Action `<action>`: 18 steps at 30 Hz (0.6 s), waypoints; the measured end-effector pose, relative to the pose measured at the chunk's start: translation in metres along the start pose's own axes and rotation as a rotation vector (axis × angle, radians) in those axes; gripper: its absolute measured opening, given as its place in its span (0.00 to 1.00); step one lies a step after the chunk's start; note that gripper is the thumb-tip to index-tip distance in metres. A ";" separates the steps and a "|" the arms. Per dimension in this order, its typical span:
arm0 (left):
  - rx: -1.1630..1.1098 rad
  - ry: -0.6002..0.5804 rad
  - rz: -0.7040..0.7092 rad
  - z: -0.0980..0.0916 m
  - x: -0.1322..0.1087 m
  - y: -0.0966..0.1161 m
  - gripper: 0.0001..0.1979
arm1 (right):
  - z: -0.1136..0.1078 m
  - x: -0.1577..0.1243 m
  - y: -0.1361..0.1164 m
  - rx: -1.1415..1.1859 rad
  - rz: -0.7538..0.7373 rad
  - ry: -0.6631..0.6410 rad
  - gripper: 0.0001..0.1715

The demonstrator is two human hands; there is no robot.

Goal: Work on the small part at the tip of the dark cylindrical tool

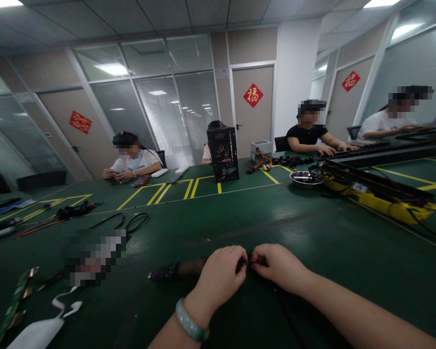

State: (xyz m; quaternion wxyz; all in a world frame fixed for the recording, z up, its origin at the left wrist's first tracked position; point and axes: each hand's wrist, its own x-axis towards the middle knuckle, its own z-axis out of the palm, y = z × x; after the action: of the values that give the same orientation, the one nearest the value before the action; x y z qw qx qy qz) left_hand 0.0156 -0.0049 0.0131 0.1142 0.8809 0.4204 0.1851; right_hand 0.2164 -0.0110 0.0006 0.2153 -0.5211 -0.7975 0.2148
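A dark, cylindrical electric screwdriver lies nearly level across the green table, its tip pointing left. My left hand, with a pale green bangle on the wrist, is closed around its rear end, which the fingers mostly hide. Close to the right, my right hand pinches a small dark end between thumb and fingers, apparently of the black cable that runs down under my right forearm. The fingertips of both hands almost meet. Whether the cable end touches the screwdriver cannot be made out.
At left lie a white pouch-like item, a green circuit board and black cables. A black computer case, a power supply and a metal bowl stand farther back. Several people sit around the table.
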 end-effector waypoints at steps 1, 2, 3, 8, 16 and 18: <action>-0.003 0.001 0.004 0.001 0.000 -0.001 0.07 | 0.000 0.000 0.000 -0.004 0.001 -0.001 0.04; -0.006 0.002 0.009 0.002 0.000 -0.001 0.08 | 0.001 0.000 0.000 -0.005 0.003 -0.001 0.04; -0.009 0.005 0.013 0.002 0.000 -0.002 0.08 | 0.001 0.000 0.000 -0.003 0.003 0.002 0.05; -0.019 0.015 0.028 0.005 0.000 -0.004 0.08 | 0.001 0.000 -0.002 0.013 -0.003 0.021 0.04; 0.000 -0.006 0.023 0.000 0.000 -0.002 0.04 | -0.001 -0.001 -0.004 0.037 -0.024 0.036 0.03; -0.005 -0.015 0.023 0.000 0.000 -0.002 0.04 | -0.001 -0.001 -0.003 0.031 -0.020 0.036 0.03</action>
State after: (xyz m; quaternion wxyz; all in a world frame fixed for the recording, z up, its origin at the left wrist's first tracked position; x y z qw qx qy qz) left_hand 0.0142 -0.0032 0.0125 0.1176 0.8866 0.4091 0.1808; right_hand 0.2147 -0.0133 0.0028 0.2400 -0.5135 -0.7951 0.2156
